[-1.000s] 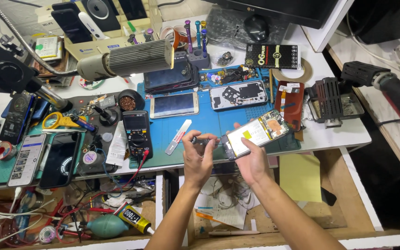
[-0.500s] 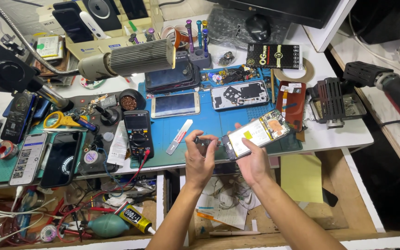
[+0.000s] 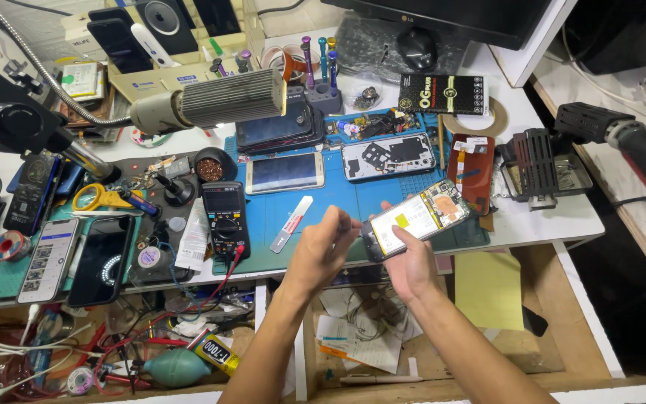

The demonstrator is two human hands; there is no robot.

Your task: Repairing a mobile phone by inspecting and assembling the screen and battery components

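Note:
My right hand (image 3: 413,265) holds an opened phone (image 3: 416,217) from below, tilted, with its white battery and circuit board facing up, just over the front edge of the blue work mat (image 3: 338,196). My left hand (image 3: 321,251) is beside the phone's left end, with thumb and fingertips pinched together. Anything between those fingers is too small to make out. A white pry tool (image 3: 291,223) lies on the mat just left of that hand.
A black multimeter (image 3: 226,218) with a red lead stands at the mat's left. A face-up phone (image 3: 287,172) and a phone back frame (image 3: 388,157) lie behind. A lamp head (image 3: 211,105) hangs overhead. Below my hands is an open drawer with papers (image 3: 368,333).
Both hands and the phone have shifted slightly toward me and to the right. My left hand's fingers have closed tighter beside the phone's end.

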